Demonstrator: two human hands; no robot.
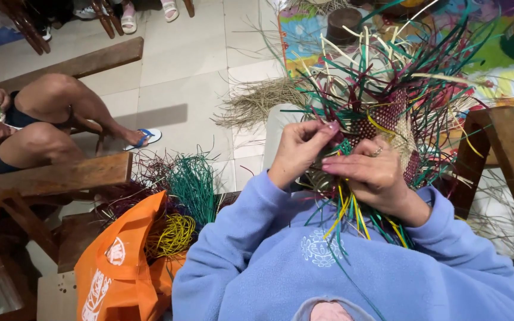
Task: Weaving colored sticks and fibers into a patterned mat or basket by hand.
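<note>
Pinching strands, both hands crowd the weaving's lower edge.

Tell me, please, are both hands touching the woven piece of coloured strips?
Touching: the head view shows the left hand and right hand pinching strips of the woven piece.

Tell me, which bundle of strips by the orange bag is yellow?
The coiled bundle tucked right against the orange bag. It is yellow and looped into a ring, while the bundle above it is green and stands up straight.
</note>
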